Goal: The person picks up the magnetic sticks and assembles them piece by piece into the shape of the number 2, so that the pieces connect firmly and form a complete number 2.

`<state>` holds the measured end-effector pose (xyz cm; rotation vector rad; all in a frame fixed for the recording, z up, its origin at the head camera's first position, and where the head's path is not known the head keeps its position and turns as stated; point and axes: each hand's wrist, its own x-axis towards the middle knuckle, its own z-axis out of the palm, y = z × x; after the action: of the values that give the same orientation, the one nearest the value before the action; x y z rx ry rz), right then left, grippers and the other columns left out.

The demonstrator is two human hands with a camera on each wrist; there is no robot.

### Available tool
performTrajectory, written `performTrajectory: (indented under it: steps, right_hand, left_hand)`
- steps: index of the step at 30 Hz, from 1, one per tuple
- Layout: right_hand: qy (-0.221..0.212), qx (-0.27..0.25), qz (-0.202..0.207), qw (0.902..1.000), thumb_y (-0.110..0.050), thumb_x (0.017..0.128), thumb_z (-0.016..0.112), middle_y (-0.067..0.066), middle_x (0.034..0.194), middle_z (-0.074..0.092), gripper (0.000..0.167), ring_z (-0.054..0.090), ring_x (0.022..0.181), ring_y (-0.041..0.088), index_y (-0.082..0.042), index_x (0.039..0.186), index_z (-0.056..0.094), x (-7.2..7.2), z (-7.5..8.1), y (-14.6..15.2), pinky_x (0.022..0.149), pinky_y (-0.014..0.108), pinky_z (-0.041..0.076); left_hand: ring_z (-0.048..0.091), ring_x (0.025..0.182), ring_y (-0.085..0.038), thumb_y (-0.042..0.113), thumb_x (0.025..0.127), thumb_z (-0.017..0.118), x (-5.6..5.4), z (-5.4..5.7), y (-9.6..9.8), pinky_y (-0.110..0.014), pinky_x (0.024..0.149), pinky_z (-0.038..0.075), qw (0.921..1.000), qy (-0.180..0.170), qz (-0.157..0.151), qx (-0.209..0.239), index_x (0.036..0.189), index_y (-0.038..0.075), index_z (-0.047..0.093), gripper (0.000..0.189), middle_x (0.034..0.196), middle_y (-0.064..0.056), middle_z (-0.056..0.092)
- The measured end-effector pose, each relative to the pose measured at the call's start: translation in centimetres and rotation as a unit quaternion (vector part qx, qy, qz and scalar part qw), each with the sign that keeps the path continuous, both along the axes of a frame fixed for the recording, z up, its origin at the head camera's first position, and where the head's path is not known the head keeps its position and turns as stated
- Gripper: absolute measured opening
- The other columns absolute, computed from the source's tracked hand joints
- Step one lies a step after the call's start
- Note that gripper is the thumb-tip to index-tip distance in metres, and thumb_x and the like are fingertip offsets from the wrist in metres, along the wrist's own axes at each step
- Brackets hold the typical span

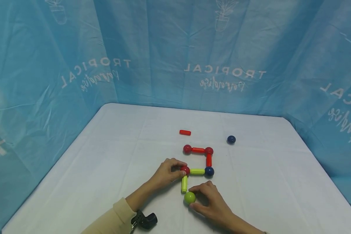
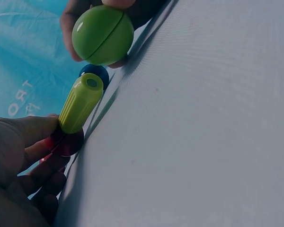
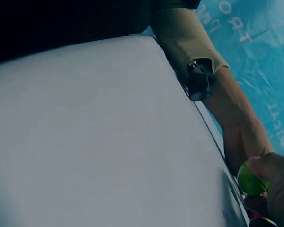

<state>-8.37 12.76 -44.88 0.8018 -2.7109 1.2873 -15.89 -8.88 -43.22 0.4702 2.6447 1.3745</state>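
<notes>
My left hand (image 1: 165, 173) pinches a red ball (image 1: 185, 170) at the near left corner of a joined figure of balls and rods. From that ball a yellow-green rod (image 1: 197, 171) runs right to a dark blue ball (image 1: 209, 171), and another yellow-green rod (image 1: 184, 184) points toward me with a bare end. My right hand (image 1: 209, 201) holds a green ball (image 1: 189, 197) between thumb and fingers, close to that bare end. In the left wrist view the green ball (image 2: 103, 35) is just past the rod's holed tip (image 2: 91, 82).
Red rods (image 1: 209, 160) and two more red balls (image 1: 209, 151) make up the figure's far part. Behind it lie a loose red rod (image 1: 185, 132) and a loose dark blue ball (image 1: 231, 139). A blue printed curtain (image 1: 169, 84) surrounds the white table (image 1: 128, 130).
</notes>
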Motion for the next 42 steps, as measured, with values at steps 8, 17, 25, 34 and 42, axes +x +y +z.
performTrajectory:
  steps: [8,17,25,34,42]
  right_hand:
    - [0.015,0.004,-0.028,0.9995,-0.036,0.073,0.078,-0.026,0.103,0.057,0.041,0.042,0.092,0.0,-0.034,0.109,0.059,-0.2,-0.1,-1.1,0.083,0.026,0.035]
    - [0.061,0.015,-0.048,0.9969,-0.033,0.067,0.083,-0.02,0.095,0.058,0.042,0.041,0.087,0.0,-0.029,0.103,0.06,-0.1,-0.6,-1.8,0.077,0.025,0.033]
    - [0.059,0.039,-0.069,0.9951,-0.037,0.065,0.084,-0.022,0.091,0.056,0.044,0.038,0.086,-0.003,-0.027,0.099,0.059,0.0,-0.4,-2.2,0.077,0.025,0.033]
    - [0.085,0.043,-0.073,0.9927,-0.035,0.061,0.086,-0.021,0.087,0.058,0.046,0.037,0.083,-0.004,-0.025,0.096,0.059,-0.1,-0.6,-2.4,0.075,0.024,0.032]
    - [0.078,0.046,-0.077,0.9929,-0.038,0.061,0.085,-0.02,0.086,0.058,0.045,0.036,0.082,-0.004,-0.025,0.096,0.06,-0.2,-0.6,-2.5,0.075,0.023,0.031]
  left_hand:
    - [0.048,0.102,-0.015,0.024,0.085,0.068,-0.1,0.0,0.0,-0.037,0.088,0.04,1.0,0.001,-0.002,-0.001,0.115,0.02,0.066,0.03,0.109,0.003,0.065]
    - [0.048,0.102,-0.014,0.025,0.085,0.068,-0.1,0.0,0.1,-0.038,0.09,0.04,1.0,-0.004,0.002,-0.006,0.115,0.02,0.066,0.03,0.109,0.004,0.064]
    - [0.049,0.102,-0.015,0.027,0.085,0.068,-0.2,0.0,0.1,-0.038,0.089,0.039,1.0,-0.003,0.004,-0.006,0.115,0.02,0.066,0.031,0.108,0.003,0.065]
    - [0.049,0.104,-0.016,0.026,0.084,0.069,-0.2,0.1,0.1,-0.041,0.092,0.038,0.9999,-0.008,0.008,-0.003,0.115,0.02,0.067,0.031,0.109,0.002,0.065]
    - [0.049,0.104,-0.016,0.027,0.085,0.069,-0.2,0.0,0.1,-0.042,0.093,0.039,1.0,-0.006,0.006,-0.003,0.114,0.02,0.067,0.03,0.11,0.002,0.065]
